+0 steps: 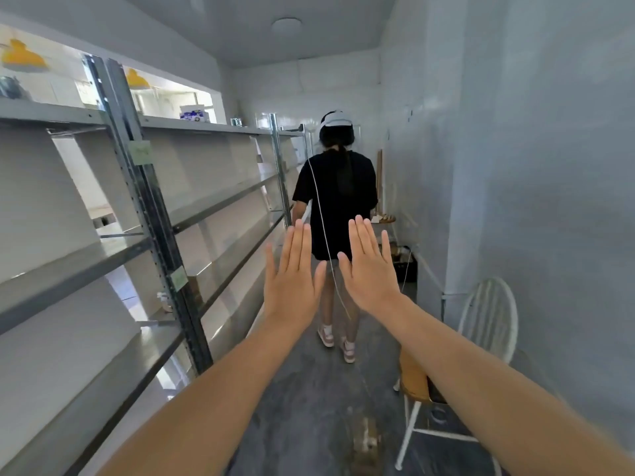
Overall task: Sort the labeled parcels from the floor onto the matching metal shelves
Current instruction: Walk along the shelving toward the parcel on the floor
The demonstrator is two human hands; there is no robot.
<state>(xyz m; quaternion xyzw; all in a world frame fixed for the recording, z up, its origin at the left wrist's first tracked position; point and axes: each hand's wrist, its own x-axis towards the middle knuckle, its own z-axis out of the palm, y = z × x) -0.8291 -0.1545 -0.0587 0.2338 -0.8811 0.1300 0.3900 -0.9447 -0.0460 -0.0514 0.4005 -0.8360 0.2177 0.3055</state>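
Both my arms are stretched out in front of me over a narrow aisle. My left hand [294, 276] is flat with fingers straight, palm away, holding nothing. My right hand [371, 266] is held the same way beside it, a small gap between the two. Grey metal shelves [213, 201] run along the left wall in several tiers, with small green labels [141, 152] stuck on the uprights. No parcel lies on the floor where I can see it; the shelf boards in view look bare.
A person in a black shirt [338, 201] stands in the aisle ahead with their back to me, a white cable hanging down. A white wire chair [481, 341] with an orange cushion stands at the right wall. Dark crates [405, 266] sit further back.
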